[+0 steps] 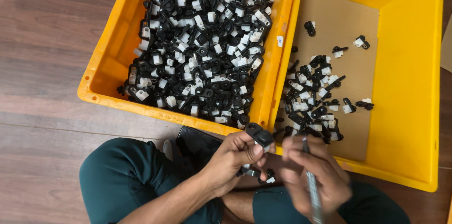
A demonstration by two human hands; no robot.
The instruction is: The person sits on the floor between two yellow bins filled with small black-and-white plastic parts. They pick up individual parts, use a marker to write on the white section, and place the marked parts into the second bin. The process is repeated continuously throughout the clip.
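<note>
a small assembly workshop: yellow bins [101,71] of black-and-white plastic parts [202,50] on a wooden floor [42,40].

Two yellow plastic bins sit on a dark wood-plank floor [42,64]. The bin at 11 o'clock [101,71] is heaped with small black-and-white plastic clips [200,45]. The one at 2 o'clock [407,73] has a cardboard liner [341,14] and just a loose scatter of the same clips [313,97]. Dark green trousers [127,177] down at 7.

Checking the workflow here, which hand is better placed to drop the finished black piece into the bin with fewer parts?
Probably the left hand: it already grips the black piece near that bin, while the right hand holds a thin tool.
</note>
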